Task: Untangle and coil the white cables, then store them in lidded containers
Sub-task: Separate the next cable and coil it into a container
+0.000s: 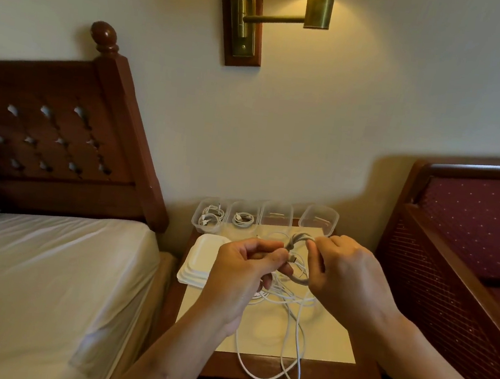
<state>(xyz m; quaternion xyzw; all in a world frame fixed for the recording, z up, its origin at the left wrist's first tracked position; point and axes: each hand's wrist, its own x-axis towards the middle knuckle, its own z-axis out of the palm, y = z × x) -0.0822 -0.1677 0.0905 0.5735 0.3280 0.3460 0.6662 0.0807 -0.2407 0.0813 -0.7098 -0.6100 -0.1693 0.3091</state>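
Above the nightstand (333, 345) both hands hold a small coil of white cable (298, 244). My left hand (249, 267) pinches the coil's left side between thumb and fingers, and a plug end sticks out beside the thumb. My right hand (345, 268) grips its right side. Under the hands lies a loose tangle of white cables (288, 334), with loops hanging over the front edge. Several clear containers stand along the wall: the two on the left (208, 214) (243, 218) each hold a coiled cable, the two on the right (276, 214) (319, 219) look bare. A stack of white lids (200, 258) lies at the left.
A bed (45, 275) with a white sheet and carved wooden headboard (61, 136) stands left of the nightstand. A red upholstered wooden chair (468, 229) stands close on the right. A brass wall lamp (294, 7) hangs above.
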